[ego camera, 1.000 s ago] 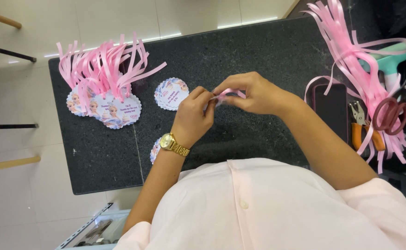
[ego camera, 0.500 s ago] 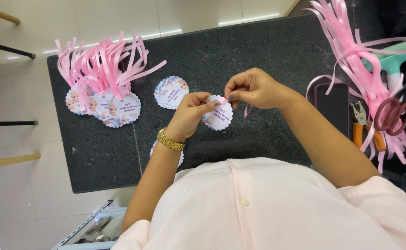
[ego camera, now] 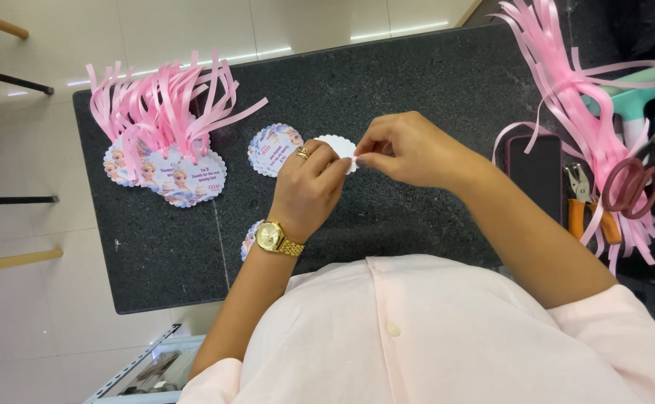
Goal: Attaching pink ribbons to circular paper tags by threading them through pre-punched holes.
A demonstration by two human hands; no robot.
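- Dark stone counter (ego camera: pixel 417 82) fills most of the view and works as the bench; the person in a pale pink shirt (ego camera: pixel 447 337) leans over it from 6 o'clock, so both arms reach up toward centre.
- Loose pink ribbon strips (ego camera: pixel 567 82) lie fanned at 2 o'clock, w/ ends trailing down the right side, near the right arm, likely as ready supply.
- Pile of finished round tags w/ pink ribbons (ego camera: pixel 167 138) sits at 10 o'clock, well apart from the hands, so done pieces stay out of the work spot.
- Dark phone (ego camera: pixel 534 176) lies flat at 3 o'clock, just beside the right forearm.
- Scissors w/ maroon handles (ego camera: pixel 630 183) and orange-handled pliers or punch (ego camera: pixel 578 202) rest at 3 o'clock over the ribbon ends; a teal tool (ego camera: pixel 634 97) lies above them, kind unclear.
- Left hand (ego camera: pixel 309 191), gold watch on wrist, is closed, fingertips pinching the white scalloped tag (ego camera: pixel 339 148) at centre, held up off the counter for steadying.
- Right hand (ego camera: pixel 402 150) is closed too, thumb and forefinger pinched at the same tag's right edge; can't tell if a ribbon end is in the pinch.
- One printed tag (ego camera: pixel 271 150) lies flat just left of the hands at 11 o'clock; another (ego camera: pixel 249 239) peeks out under the left wrist at 8 o'clock.
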